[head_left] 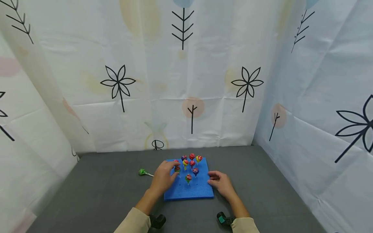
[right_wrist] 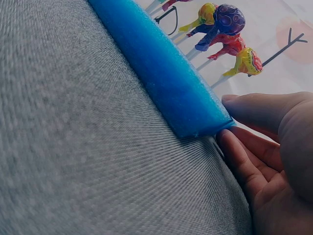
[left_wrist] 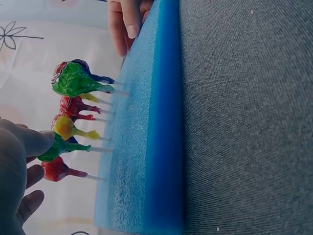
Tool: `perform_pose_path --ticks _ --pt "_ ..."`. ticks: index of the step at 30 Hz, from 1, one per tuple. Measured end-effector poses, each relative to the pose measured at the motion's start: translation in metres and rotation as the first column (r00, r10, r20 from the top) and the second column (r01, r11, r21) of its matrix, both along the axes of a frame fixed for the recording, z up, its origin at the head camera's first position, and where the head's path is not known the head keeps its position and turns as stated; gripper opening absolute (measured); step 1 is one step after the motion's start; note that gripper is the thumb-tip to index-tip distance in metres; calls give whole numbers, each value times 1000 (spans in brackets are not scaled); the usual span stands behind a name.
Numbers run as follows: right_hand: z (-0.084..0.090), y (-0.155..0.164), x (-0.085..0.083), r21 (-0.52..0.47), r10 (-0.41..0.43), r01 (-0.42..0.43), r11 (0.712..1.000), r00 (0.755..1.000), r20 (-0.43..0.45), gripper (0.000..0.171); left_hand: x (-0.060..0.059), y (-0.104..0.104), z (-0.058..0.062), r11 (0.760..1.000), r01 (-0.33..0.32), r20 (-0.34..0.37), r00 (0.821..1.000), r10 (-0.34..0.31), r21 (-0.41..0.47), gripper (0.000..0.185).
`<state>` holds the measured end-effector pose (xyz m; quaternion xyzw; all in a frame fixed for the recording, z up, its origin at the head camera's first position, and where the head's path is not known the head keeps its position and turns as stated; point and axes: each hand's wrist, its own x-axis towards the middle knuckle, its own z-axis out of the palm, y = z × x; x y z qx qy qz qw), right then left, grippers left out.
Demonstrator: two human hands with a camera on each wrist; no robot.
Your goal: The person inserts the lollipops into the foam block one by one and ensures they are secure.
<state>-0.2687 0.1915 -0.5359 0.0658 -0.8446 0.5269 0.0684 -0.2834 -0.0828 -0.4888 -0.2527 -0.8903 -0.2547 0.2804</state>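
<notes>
A blue foam board point(head_left: 189, 193) lies on the table with several wrapped lollipops standing upright in it on their sticks. At its left side, my left hand point(head_left: 163, 177) pinches the green-wrapped lollipop point(left_wrist: 51, 151) by its head, the thumb against the wrapper; the stick meets the board. Beside that one stands a red lollipop point(left_wrist: 55, 169). My right hand point(head_left: 222, 184) grips the board's right edge, thumb at the top edge and fingers against the side in the right wrist view. Nearer the front stands a red-and-green lollipop point(head_left: 188, 178).
Left of the board, a loose green lollipop point(head_left: 142, 172) lies on the grey tabletop point(head_left: 110, 191), its stick pointing toward my left hand. Small holes show in the board's front part. Patterned white cloth point(head_left: 163, 81) hangs behind and at both sides.
</notes>
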Motion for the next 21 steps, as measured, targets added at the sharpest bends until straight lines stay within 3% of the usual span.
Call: perform_pose_path --ticks 21 --pt "0 0 0 -21 21 -21 1000 1000 -17 27 -3 7 -4 999 11 4 1000 -11 -35 32"
